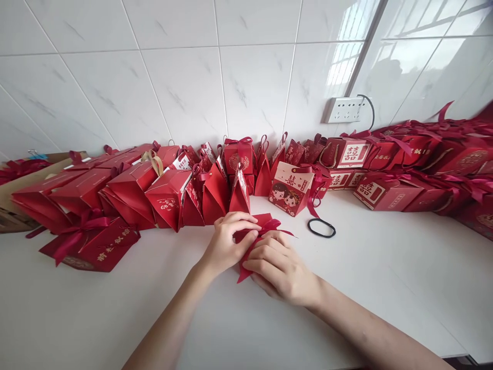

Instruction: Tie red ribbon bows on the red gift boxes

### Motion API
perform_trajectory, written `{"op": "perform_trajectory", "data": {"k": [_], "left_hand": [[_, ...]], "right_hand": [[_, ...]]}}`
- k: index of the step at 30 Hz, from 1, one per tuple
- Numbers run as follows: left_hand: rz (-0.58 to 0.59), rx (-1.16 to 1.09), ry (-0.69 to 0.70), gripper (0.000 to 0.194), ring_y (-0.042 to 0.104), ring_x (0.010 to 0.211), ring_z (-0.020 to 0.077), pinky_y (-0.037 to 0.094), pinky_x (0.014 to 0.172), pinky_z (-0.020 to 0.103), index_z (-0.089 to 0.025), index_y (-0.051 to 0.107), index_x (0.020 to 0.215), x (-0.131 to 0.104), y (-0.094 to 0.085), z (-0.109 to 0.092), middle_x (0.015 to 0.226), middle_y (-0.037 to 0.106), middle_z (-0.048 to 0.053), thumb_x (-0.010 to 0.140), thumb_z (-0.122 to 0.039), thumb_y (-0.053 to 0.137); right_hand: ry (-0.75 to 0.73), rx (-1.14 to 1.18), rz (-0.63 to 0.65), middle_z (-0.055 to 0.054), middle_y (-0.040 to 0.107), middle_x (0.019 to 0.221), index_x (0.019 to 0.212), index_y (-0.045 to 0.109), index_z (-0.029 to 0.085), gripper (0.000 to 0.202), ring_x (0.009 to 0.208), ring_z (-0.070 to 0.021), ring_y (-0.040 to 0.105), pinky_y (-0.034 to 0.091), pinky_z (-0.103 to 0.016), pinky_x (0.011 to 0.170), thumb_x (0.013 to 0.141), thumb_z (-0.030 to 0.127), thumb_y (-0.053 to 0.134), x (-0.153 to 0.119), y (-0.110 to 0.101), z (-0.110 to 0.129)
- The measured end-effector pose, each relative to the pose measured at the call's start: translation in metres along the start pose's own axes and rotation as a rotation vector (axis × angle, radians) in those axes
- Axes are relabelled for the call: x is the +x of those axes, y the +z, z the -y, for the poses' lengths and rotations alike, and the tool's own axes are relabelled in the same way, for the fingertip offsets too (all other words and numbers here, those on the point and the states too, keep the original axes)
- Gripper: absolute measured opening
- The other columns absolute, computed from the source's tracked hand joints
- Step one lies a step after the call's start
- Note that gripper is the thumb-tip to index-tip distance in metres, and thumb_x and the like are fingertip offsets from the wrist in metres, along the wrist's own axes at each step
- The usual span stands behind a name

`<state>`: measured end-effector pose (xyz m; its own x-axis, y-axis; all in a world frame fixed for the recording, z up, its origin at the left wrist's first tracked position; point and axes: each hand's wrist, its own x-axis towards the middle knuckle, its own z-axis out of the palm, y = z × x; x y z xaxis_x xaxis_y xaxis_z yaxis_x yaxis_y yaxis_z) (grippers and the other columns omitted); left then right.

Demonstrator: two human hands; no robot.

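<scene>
On the white table in front of me sits a small red gift box (265,218), mostly covered by my hands. A dark red ribbon (271,226) is gathered in a bow on it, and one tail (243,275) hangs down at the near side. My left hand (231,239) pinches at the ribbon from the left, thumb and fingertips close together by the bow. Curled over the ribbon and the box's right side is my right hand (280,268). What lies under its fingers is partly hidden.
Rows of red gift boxes (131,185) stand behind, left and right (389,190). One ribboned box (96,244) lies at the left front. A box with two cartoon figures (291,189) and a black elastic loop (321,228) are near my right hand. A power strip (346,110) is against the tiled wall.
</scene>
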<state>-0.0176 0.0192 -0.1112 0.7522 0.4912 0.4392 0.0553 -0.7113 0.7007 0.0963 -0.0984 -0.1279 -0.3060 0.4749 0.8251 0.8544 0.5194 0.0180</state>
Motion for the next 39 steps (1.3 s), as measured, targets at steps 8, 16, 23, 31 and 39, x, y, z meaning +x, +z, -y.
{"op": "perform_trajectory", "data": {"k": [8,16,23,31,39], "left_hand": [[-0.044,-0.05,-0.112,0.009,0.061,0.102,0.0228,0.046,0.092,0.038,-0.022,0.071,0.076,0.003,0.004,-0.002,0.098,0.068,0.005,0.077,-0.024,0.063],[-0.075,-0.048,-0.134,0.004,0.061,0.1,0.0226,0.045,0.092,0.038,-0.02,0.064,0.074,0.003,0.006,-0.004,0.095,0.069,0.004,0.075,-0.017,0.063],[-0.021,-0.029,-0.111,0.014,0.057,0.105,0.0223,0.041,0.098,0.041,-0.023,0.069,0.081,0.001,0.006,-0.007,0.101,0.066,0.004,0.081,-0.017,0.056],[-0.018,0.034,-0.138,0.024,0.053,0.113,0.0241,0.037,0.103,0.044,-0.027,0.073,0.086,-0.001,0.009,-0.007,0.107,0.064,0.003,0.083,-0.017,0.051],[-0.029,0.028,-0.151,0.024,0.054,0.112,0.0237,0.039,0.102,0.043,-0.028,0.074,0.086,0.0,0.009,-0.007,0.107,0.065,0.002,0.082,-0.016,0.053]], "right_hand": [[-0.111,0.059,0.008,-0.002,0.07,0.08,0.096,0.062,0.014,0.017,0.075,-0.014,0.06,0.046,-0.034,0.078,0.089,0.005,0.049,-0.003,-0.002,-0.005],[-0.001,0.038,-0.003,-0.003,0.063,0.071,0.083,0.056,0.017,0.014,0.065,-0.0161,0.053,0.043,-0.036,0.068,0.087,0.029,0.053,0.006,-0.024,-0.015],[0.511,0.068,0.233,-0.004,0.059,0.078,0.085,0.055,0.018,0.017,0.066,-0.0148,0.055,0.046,-0.027,0.057,0.084,0.034,0.061,0.005,-0.053,-0.052],[0.326,0.047,0.208,-0.005,0.058,0.076,0.08,0.056,0.018,0.012,0.067,-0.0154,0.055,0.047,-0.028,0.059,0.089,0.017,0.05,0.005,-0.043,-0.043],[0.255,0.133,0.275,-0.002,0.06,0.071,0.079,0.057,0.018,0.011,0.063,-0.0129,0.055,0.046,-0.026,0.059,0.085,0.01,0.053,0.012,-0.047,-0.028]]}}
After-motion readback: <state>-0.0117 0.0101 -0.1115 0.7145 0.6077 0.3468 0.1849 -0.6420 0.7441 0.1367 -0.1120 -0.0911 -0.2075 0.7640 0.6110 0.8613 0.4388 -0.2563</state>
